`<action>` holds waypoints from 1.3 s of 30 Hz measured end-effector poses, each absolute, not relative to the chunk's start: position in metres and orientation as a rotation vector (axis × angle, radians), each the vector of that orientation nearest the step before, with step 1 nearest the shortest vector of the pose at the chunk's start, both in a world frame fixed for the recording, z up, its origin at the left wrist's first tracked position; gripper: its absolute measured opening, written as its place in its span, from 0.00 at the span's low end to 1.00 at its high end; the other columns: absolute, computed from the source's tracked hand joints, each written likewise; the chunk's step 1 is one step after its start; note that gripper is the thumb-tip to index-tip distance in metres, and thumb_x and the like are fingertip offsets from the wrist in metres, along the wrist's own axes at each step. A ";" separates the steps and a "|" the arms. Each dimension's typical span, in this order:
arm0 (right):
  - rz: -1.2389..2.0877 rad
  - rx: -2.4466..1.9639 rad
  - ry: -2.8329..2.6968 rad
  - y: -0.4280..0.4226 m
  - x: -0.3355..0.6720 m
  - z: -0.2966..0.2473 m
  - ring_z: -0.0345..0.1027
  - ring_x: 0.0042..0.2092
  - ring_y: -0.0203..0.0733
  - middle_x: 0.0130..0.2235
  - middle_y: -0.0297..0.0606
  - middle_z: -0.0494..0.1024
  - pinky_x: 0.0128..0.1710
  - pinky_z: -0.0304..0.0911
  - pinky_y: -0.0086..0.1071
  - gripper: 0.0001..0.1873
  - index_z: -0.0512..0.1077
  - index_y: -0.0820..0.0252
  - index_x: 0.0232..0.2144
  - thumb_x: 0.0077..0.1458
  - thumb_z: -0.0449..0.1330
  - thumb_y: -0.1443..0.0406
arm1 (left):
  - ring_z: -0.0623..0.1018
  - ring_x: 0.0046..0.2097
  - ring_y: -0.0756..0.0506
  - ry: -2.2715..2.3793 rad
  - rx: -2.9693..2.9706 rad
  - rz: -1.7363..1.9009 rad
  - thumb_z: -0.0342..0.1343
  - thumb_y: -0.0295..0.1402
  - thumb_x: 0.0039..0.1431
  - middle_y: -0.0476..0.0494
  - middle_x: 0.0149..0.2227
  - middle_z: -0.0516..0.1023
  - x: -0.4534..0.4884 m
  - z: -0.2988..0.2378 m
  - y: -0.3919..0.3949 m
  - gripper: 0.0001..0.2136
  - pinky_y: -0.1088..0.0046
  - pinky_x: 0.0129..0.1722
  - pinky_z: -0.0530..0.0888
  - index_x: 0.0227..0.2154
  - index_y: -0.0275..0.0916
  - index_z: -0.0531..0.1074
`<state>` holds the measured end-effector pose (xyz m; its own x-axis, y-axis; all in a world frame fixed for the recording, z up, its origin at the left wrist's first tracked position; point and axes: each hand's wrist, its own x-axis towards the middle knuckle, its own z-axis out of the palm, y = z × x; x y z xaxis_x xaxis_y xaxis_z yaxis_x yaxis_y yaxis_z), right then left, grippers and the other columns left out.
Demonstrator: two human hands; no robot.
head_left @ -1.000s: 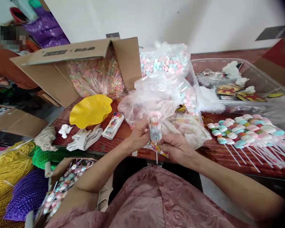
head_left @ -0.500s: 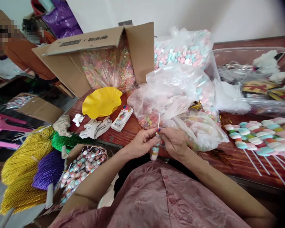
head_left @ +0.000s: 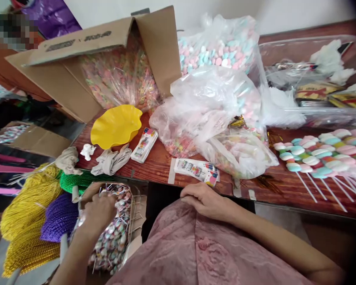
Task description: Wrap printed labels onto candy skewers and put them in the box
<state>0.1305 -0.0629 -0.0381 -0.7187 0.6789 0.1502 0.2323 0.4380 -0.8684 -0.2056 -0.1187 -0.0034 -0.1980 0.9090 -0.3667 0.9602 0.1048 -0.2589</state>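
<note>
My left hand [head_left: 100,209] is down over the top of a cardboard box [head_left: 139,211] at the lower left, its fingers curled; whatever they hold, if anything, is hidden. Many wrapped marshmallow sticks [head_left: 109,245] in pink, white and blue fill that box. My right hand [head_left: 204,200] rests by the front edge of the table with its fingers bent together and nothing visible in them. Just beyond it lies a stack of printed plastic bags [head_left: 195,171] on the tabletop.
Large clear bags of candy [head_left: 216,107] cover the table's middle. A yellow wavy dish [head_left: 117,126], a second printed stack [head_left: 144,145] and a folded cloth strip [head_left: 112,160] lie to the left. Marshmallow skewers [head_left: 323,152] lie at right. Yellow cord bundles [head_left: 32,206] stand beside the box.
Both hands were together, holding a wrapped marshmallow stick at its tie. My left hand has moved down left to the box; my right hand has dropped lower. The stick is out of sight.
</note>
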 end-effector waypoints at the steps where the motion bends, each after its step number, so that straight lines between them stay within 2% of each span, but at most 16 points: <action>1: 1.166 -0.768 -2.206 -0.064 0.138 -0.038 0.71 0.37 0.38 0.36 0.40 0.80 0.41 0.64 0.32 0.10 0.75 0.60 0.37 0.61 0.52 0.69 | 0.76 0.49 0.34 2.199 2.025 -0.551 0.49 0.23 0.57 0.32 0.45 0.78 -0.197 -0.007 -0.114 0.14 0.54 0.48 0.73 0.42 0.34 0.77; 3: 1.043 -0.802 -2.143 -0.068 0.151 -0.036 0.72 0.35 0.37 0.34 0.39 0.80 0.38 0.64 0.30 0.11 0.74 0.60 0.36 0.62 0.52 0.70 | 0.74 0.52 0.39 1.887 2.356 -0.176 0.47 0.26 0.61 0.34 0.49 0.77 -0.158 -0.015 -0.096 0.15 0.60 0.53 0.72 0.47 0.35 0.75; 5: 0.907 -0.852 -2.052 -0.072 0.164 -0.031 0.71 0.32 0.35 0.31 0.36 0.79 0.35 0.64 0.28 0.10 0.74 0.60 0.36 0.63 0.53 0.70 | 0.73 0.52 0.40 1.481 2.617 0.109 0.48 0.25 0.61 0.36 0.50 0.76 -0.100 -0.022 -0.072 0.14 0.62 0.53 0.71 0.46 0.36 0.74; 7: 0.748 -0.950 -1.953 -0.076 0.181 -0.026 0.71 0.30 0.33 0.29 0.34 0.78 0.32 0.63 0.27 0.08 0.74 0.59 0.36 0.62 0.55 0.70 | 0.72 0.52 0.38 1.157 2.783 0.124 0.50 0.25 0.59 0.35 0.49 0.75 -0.045 -0.026 -0.049 0.14 0.59 0.52 0.71 0.46 0.36 0.73; 9: 0.581 -1.093 -1.856 -0.083 0.206 -0.023 0.71 0.29 0.33 0.30 0.33 0.78 0.31 0.64 0.26 0.07 0.75 0.59 0.37 0.61 0.56 0.70 | 0.72 0.49 0.37 1.025 2.885 0.059 0.51 0.24 0.57 0.35 0.47 0.75 -0.007 -0.029 -0.031 0.14 0.57 0.48 0.72 0.46 0.34 0.72; 14: 0.164 -1.546 -1.590 -0.106 0.288 -0.044 0.75 0.33 0.39 0.34 0.36 0.81 0.34 0.69 0.30 0.06 0.77 0.58 0.37 0.59 0.60 0.66 | 0.72 0.44 0.39 1.020 2.974 0.045 0.52 0.22 0.57 0.36 0.43 0.75 0.010 -0.044 -0.011 0.11 0.61 0.41 0.71 0.42 0.34 0.72; 20: -0.151 -1.844 -1.276 -0.101 0.348 -0.069 0.75 0.33 0.43 0.33 0.41 0.81 0.37 0.70 0.35 0.12 0.78 0.60 0.34 0.57 0.59 0.59 | 0.71 0.39 0.42 1.064 2.997 0.716 0.52 0.23 0.61 0.41 0.35 0.77 -0.003 -0.066 -0.006 0.07 0.65 0.39 0.69 0.36 0.37 0.75; 24: -0.308 -2.126 -1.321 -0.080 0.355 -0.060 0.73 0.36 0.43 0.35 0.43 0.80 0.35 0.63 0.33 0.14 0.79 0.61 0.34 0.59 0.57 0.59 | 0.71 0.37 0.43 1.113 2.972 0.826 0.53 0.24 0.61 0.43 0.32 0.77 0.002 -0.068 -0.009 0.07 0.67 0.37 0.68 0.32 0.39 0.75; 29: -0.358 -2.521 -1.446 -0.071 0.353 -0.065 0.68 0.35 0.44 0.36 0.46 0.79 0.30 0.50 0.34 0.12 0.79 0.62 0.35 0.57 0.60 0.60 | 0.72 0.41 0.42 1.224 2.814 0.723 0.52 0.24 0.62 0.40 0.39 0.78 0.004 -0.067 -0.022 0.08 0.65 0.39 0.70 0.39 0.37 0.75; 31: -0.332 -2.533 -1.419 -0.069 0.354 -0.074 0.67 0.35 0.43 0.36 0.46 0.78 0.30 0.48 0.34 0.11 0.79 0.62 0.34 0.58 0.58 0.61 | 0.73 0.42 0.42 1.231 2.728 0.750 0.52 0.24 0.62 0.40 0.40 0.78 0.002 -0.067 -0.021 0.08 0.66 0.40 0.71 0.38 0.37 0.75; 34: -0.314 -2.460 -1.271 -0.065 0.357 -0.086 0.64 0.31 0.41 0.32 0.45 0.77 0.30 0.48 0.34 0.12 0.78 0.62 0.32 0.58 0.56 0.63 | 0.73 0.39 0.44 1.224 2.558 0.883 0.53 0.25 0.62 0.44 0.34 0.77 0.002 -0.068 -0.013 0.07 0.67 0.38 0.71 0.31 0.38 0.75; 36: -0.307 -2.276 -1.163 -0.064 0.360 -0.089 0.63 0.28 0.40 0.28 0.43 0.76 0.30 0.51 0.34 0.12 0.78 0.63 0.31 0.57 0.57 0.61 | 0.73 0.36 0.46 1.230 2.449 1.005 0.55 0.27 0.62 0.46 0.30 0.76 0.002 -0.068 -0.006 0.08 0.67 0.39 0.71 0.27 0.39 0.74; 39: -0.282 -1.941 -1.063 -0.069 0.362 -0.087 0.67 0.28 0.42 0.26 0.41 0.75 0.31 0.60 0.35 0.13 0.77 0.62 0.31 0.57 0.58 0.58 | 0.73 0.36 0.46 1.250 2.419 1.065 0.57 0.29 0.61 0.46 0.30 0.76 0.004 -0.069 0.000 0.08 0.67 0.39 0.71 0.27 0.39 0.76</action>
